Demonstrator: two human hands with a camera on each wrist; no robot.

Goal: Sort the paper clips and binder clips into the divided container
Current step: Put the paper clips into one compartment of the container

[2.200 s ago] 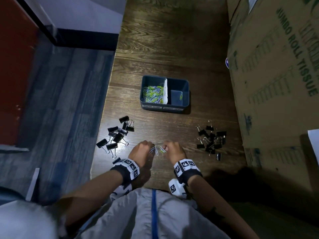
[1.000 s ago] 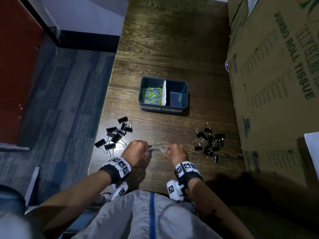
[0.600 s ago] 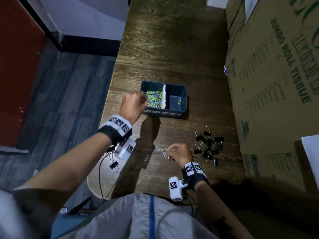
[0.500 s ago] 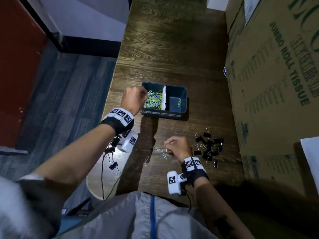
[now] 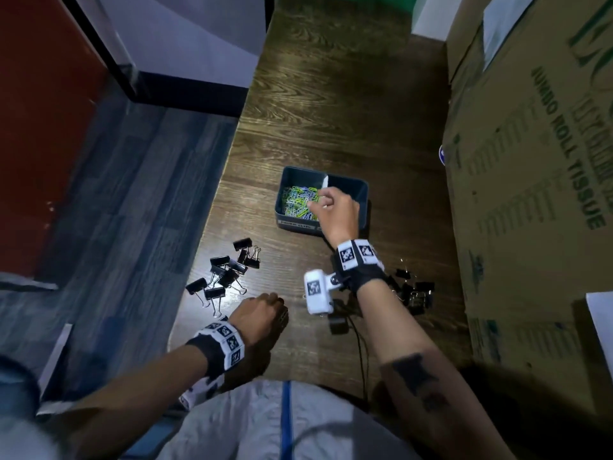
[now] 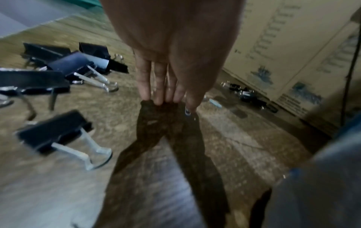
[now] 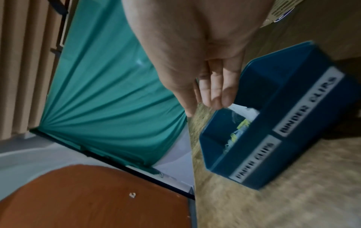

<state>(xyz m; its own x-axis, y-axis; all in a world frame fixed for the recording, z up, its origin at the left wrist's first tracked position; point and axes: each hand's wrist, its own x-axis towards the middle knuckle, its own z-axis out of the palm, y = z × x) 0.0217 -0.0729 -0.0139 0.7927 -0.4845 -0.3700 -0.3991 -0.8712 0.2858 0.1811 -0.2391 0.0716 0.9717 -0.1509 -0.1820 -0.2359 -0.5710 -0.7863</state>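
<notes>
The dark blue divided container (image 5: 296, 223) stands mid-table, its left compartment full of coloured paper clips (image 5: 295, 201). My right hand (image 5: 328, 204) hovers over that compartment; in the right wrist view its fingers (image 7: 215, 95) hang fairly straight above the container (image 7: 304, 86), and I see nothing between them. My left hand (image 5: 263, 310) is down on the table near the front edge. Its straight fingertips (image 6: 162, 98) touch the wood, and the thumb rests on a loose paper clip (image 6: 187, 111). Another paper clip (image 6: 215, 103) lies just beyond.
Black binder clips lie in a left pile (image 5: 229, 273) and a right pile (image 5: 416, 293). A tall cardboard box (image 5: 530, 167) walls off the table's right side. The table's left edge (image 5: 212, 207) drops to grey floor. A cable (image 5: 362, 343) trails from my right wrist.
My left hand has come back from the container to the front of the table. My right hand has left the loose clips and risen over the paper clip compartment.
</notes>
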